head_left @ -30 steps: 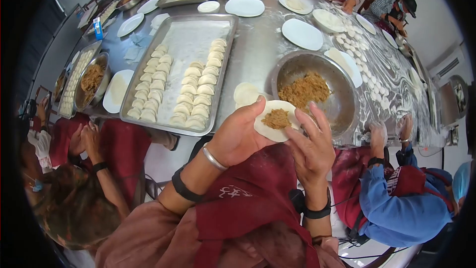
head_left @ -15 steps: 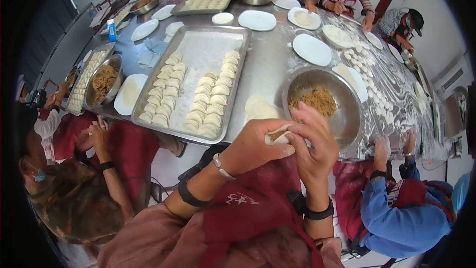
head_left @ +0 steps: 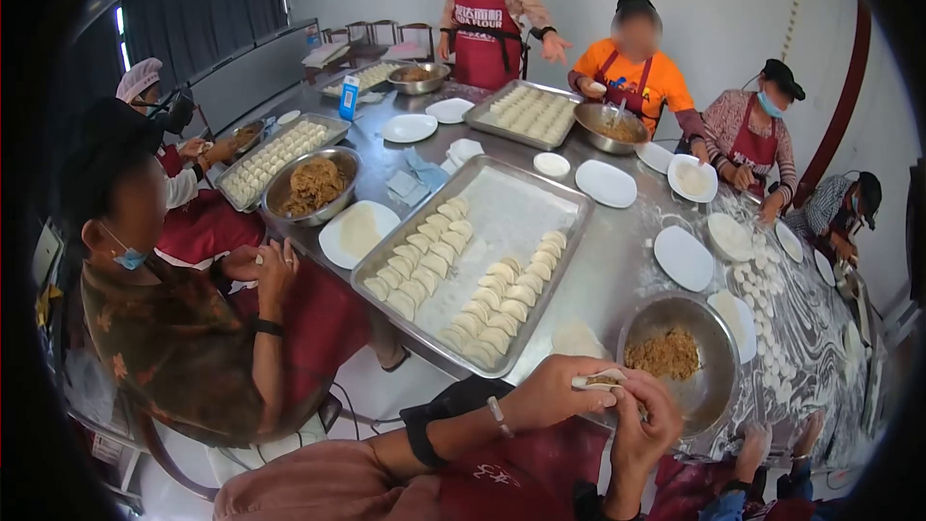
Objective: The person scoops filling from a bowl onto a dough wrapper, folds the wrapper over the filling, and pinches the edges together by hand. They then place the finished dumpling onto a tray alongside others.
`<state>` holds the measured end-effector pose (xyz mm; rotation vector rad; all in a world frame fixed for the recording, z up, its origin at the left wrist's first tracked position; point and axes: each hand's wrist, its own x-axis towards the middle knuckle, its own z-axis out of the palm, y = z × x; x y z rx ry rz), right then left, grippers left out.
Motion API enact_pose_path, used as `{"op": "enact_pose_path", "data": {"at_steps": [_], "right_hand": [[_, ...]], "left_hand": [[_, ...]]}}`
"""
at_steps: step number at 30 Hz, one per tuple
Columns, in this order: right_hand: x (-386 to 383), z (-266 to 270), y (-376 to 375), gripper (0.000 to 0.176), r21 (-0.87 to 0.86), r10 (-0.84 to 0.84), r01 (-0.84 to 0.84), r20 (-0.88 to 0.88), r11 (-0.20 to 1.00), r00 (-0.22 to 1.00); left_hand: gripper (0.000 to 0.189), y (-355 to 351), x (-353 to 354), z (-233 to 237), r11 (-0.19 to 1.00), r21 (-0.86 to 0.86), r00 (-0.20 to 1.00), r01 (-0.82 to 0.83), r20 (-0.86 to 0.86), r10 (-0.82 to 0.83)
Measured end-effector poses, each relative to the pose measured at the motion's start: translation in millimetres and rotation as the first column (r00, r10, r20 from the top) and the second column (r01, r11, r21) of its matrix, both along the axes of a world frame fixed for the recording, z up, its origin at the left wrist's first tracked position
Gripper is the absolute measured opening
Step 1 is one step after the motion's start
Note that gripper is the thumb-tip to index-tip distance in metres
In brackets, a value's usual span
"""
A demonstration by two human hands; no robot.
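A partly folded dumpling with brown filling showing is pinched between both hands. My left hand grips its left end, and my right hand closes on its right side. Just beyond my right hand stands a steel bowl with brown filling in it. Pale dough wrappers lie on the table left of the bowl. To the left, a large metal tray holds rows of folded dumplings.
A co-worker sits at the left, hands closed together. Others stand or sit around the metal table. White plates, another filling bowl, a blue carton and floured dough pieces lie about.
The view has tilted up and turned left, so more co-workers and the wall show. Both hands, still on the dumpling, now appear lower and further right in the picture.
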<state>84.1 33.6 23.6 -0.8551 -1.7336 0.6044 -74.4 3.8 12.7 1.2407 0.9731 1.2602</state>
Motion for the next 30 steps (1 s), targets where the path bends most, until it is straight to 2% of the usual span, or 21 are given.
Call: {"op": "enact_pose_path", "data": {"at_steps": [6, 8, 10, 14, 17, 20, 30], "right_hand": [[-8, -3, -1, 0.008, -0.003, -0.028, 0.028, -0.044, 1.0, 0.999], [-10, -3, -1, 0.011, 0.048, -0.03, 0.031, -0.01, 0.998, 0.999], [-12, -4, -4, 0.014, 0.039, -0.055, 0.056, -0.027, 0.998, 0.998], [-13, -3, -12, 0.02, 0.02, -0.14, 0.141, -0.05, 0.99, 0.989], [-8, -5, -11, 0.02, 0.041, -0.134, 0.134, -0.006, 0.99, 0.991], [-8, -11, -10, 0.021, -0.036, -0.098, 0.096, -0.055, 0.995, 0.994], [-9, -8, -13, 0.021, -0.026, -0.055, 0.052, -0.111, 0.998, 0.992]], "left_hand": [[0.038, -1, -1, -5, 0.999, -0.026, 0.998, -0.034, -0.048, 0.033], [0.037, -2, 0, -2, 0.996, -0.078, 0.999, -0.037, -0.017, 0.036], [0.036, -2, 1, -7, 0.997, -0.066, 0.99, -0.043, 0.133, 0.052], [0.036, -4, -1, -5, 0.991, -0.097, 0.975, -0.091, 0.194, 0.109], [0.037, -3, -2, -5, 0.987, -0.099, 0.968, -0.126, 0.208, 0.144], [0.037, -2, -1, -9, 0.982, -0.117, 0.96, -0.149, 0.223, 0.172], [0.036, -3, 1, -13, 0.971, -0.109, 0.928, -0.214, 0.287, 0.237]]}}
